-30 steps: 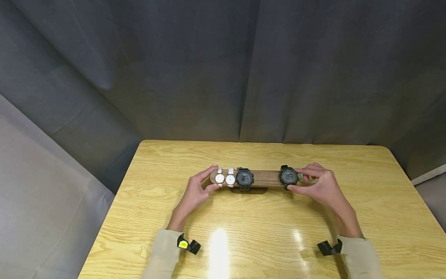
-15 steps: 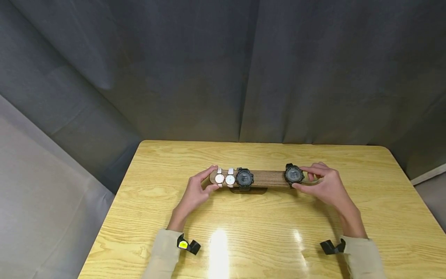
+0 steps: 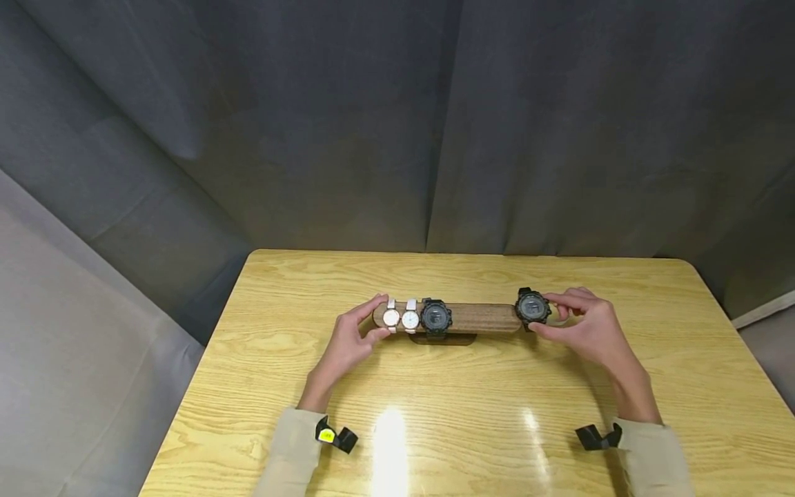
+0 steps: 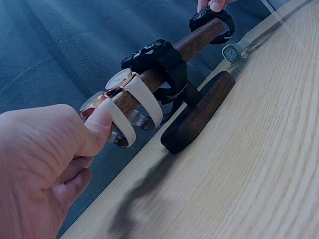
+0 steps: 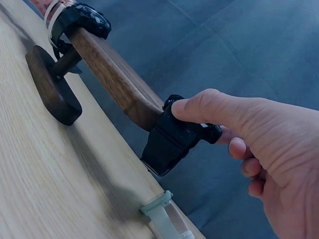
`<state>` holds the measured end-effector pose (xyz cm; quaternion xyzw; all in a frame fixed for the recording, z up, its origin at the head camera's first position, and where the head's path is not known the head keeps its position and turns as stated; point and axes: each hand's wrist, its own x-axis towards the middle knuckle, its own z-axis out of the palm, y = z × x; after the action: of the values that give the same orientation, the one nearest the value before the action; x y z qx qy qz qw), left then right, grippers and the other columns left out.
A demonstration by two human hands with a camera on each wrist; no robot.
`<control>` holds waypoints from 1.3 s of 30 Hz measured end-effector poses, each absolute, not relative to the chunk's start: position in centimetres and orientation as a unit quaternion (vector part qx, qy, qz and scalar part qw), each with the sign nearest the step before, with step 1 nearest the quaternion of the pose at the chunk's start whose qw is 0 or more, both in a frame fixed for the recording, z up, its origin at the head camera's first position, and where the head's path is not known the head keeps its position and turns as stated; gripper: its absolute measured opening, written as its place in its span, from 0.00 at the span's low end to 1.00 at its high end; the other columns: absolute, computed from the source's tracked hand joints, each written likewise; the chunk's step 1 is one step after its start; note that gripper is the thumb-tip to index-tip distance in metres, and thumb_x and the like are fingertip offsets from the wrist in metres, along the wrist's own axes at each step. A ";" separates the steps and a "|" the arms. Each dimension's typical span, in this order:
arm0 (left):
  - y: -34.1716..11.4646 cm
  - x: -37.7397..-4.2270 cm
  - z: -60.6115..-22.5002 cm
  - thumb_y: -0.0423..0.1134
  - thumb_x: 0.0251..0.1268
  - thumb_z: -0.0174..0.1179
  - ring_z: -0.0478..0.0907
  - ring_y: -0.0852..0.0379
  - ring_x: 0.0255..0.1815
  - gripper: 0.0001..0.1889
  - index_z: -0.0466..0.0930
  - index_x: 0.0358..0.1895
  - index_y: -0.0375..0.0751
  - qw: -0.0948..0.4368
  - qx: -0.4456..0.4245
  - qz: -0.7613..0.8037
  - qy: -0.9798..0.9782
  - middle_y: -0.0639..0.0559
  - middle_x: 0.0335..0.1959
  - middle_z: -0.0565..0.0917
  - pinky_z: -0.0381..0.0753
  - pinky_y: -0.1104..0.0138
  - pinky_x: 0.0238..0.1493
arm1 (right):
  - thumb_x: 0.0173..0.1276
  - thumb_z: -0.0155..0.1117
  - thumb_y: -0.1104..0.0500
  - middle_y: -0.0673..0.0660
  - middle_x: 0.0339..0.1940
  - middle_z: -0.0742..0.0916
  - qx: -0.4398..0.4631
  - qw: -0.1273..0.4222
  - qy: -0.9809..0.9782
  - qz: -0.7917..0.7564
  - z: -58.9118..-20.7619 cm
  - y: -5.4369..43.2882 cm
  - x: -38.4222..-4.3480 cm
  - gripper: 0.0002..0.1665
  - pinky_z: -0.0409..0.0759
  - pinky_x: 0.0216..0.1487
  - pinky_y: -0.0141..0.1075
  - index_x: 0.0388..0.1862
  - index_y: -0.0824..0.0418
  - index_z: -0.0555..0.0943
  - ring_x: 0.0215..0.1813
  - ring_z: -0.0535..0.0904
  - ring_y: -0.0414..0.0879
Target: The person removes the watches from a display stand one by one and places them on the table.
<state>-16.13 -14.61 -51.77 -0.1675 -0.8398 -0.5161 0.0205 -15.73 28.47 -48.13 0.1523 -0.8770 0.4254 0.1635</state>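
Note:
A wooden watch stand (image 3: 481, 317) stands on the table, its bar raised over a dark base (image 4: 199, 117). My left hand (image 3: 350, 343) grips the bar's left end, the thumb over the strap of the outer white-strapped watch (image 3: 391, 318). Beside it on the bar sit a second white-strapped watch (image 3: 410, 319) and a chunky black digital watch (image 3: 437, 317). My right hand (image 3: 589, 333) pinches another black digital watch (image 3: 533, 306) by its case between thumb and fingers. In the right wrist view that watch's closed strap (image 5: 167, 144) is right at the bar's right tip.
A pale green square-faced watch (image 4: 232, 53) lies on the table below the bar's right end, mostly behind the right hand in the head view. The wooden tabletop (image 3: 459, 400) extends to a grey curtain (image 3: 348, 138) at the back.
My right hand has slid the black watch rightwards along the bar to its tip, baring more wood. The left hand, the stand and the other watches have stayed in place.

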 end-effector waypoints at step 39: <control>-14.7 -16.1 -51.8 0.29 0.64 0.71 0.69 0.48 0.77 0.34 0.75 0.74 0.45 0.015 -0.163 -0.513 -0.843 0.49 0.74 0.76 0.67 0.59 0.78 | 0.36 0.91 0.68 0.54 0.22 0.77 0.146 0.223 -0.900 0.344 -48.2 31.4 -16.0 0.26 0.62 0.33 0.24 0.39 0.67 0.90 0.32 0.66 0.45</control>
<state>-16.14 -14.65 -51.76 -0.1631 -0.8428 -0.5127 0.0154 -16.02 31.42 -48.24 0.1462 -0.9001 0.3442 0.2235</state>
